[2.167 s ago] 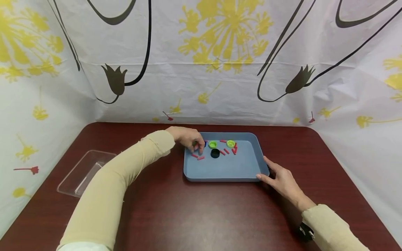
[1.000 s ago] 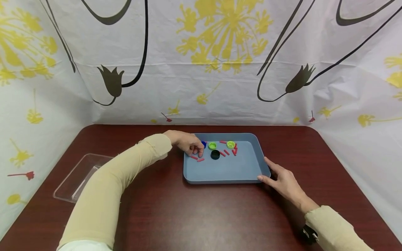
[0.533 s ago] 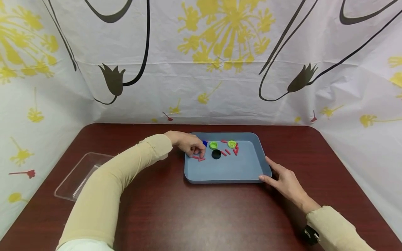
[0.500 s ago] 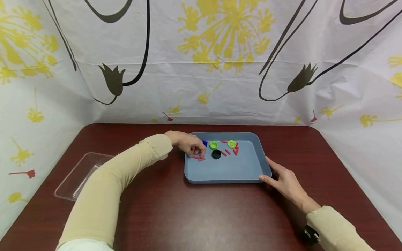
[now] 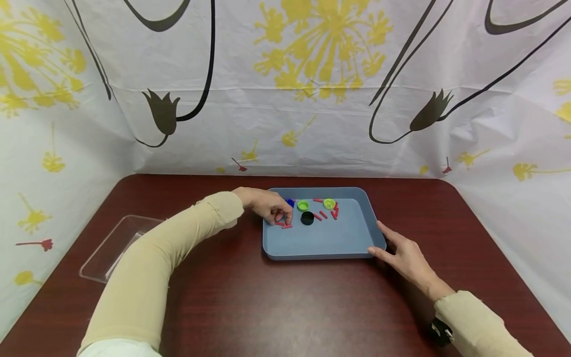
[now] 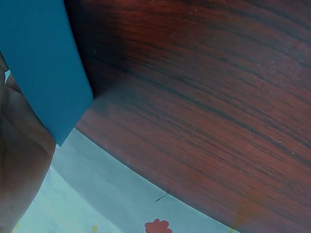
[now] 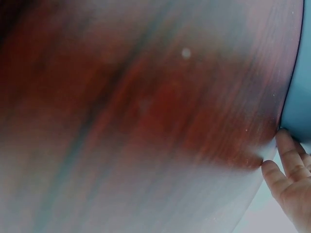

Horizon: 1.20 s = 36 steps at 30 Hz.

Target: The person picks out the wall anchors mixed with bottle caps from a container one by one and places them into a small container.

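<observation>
A blue-grey tray (image 5: 321, 243) lies on the dark red table. Over its left part my left hand (image 5: 267, 204) reaches in with bent fingers, fingertips down by the pink-red sticks (image 5: 287, 226). Whether a stick is between those fingertips is hidden. Just beyond them sits a blue cap (image 5: 290, 203). Further right are a green cap (image 5: 303, 206), a black cap (image 5: 307, 218) and a yellow-green cap (image 5: 329, 204), with several more red sticks (image 5: 323, 214) around. My right hand (image 5: 403, 255) holds the tray's near right corner, thumb at the front edge, fingers along the side.
A clear plastic container (image 5: 100, 253) stands at the table's left, partly behind my left sleeve (image 5: 147, 272). A patterned white sheet (image 5: 285, 134) hangs behind the table (image 5: 276, 307) and along both sides.
My left hand has shifted slightly right and nearer, its fingertips now lower by the sticks, and more of the blue cap shows. The right hand stays on the tray corner.
</observation>
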Available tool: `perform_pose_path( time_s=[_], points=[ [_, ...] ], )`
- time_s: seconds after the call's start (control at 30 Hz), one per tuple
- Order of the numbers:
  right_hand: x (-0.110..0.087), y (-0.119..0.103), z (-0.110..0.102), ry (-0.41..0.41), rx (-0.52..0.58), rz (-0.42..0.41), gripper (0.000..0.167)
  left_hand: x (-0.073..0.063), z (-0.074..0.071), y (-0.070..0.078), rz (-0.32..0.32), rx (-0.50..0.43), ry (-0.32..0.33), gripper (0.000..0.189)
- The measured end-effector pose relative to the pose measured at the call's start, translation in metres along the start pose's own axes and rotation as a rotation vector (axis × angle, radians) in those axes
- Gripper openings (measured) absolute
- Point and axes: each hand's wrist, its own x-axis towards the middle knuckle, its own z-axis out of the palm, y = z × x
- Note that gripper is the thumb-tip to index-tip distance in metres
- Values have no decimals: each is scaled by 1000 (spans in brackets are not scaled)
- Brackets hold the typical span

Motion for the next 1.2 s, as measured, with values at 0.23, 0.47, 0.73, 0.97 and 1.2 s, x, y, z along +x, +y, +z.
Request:
perform_pose_path(
  time_s=[0.23, 0.47, 0.73, 0.97, 1.2],
  points=[
    [1, 1, 0, -3, -9, 2, 73, 1, 0, 1, -16, -6, 4, 29],
    [1, 1, -1, -7, -8, 5, 73, -1, -1, 2, -11, -7, 11, 29],
    [2, 0, -1, -11, 4, 6, 74, -1, 0, 0, -17, -21, 18, 25],
    [0, 2, 0, -10, -2, 3, 73, 0, 3, -1, -6, -19, 29, 24],
    [0, 2, 0, -11, 7, 1, 72, 2, 5, -3, -4, 4, 38, 25]
  ],
)
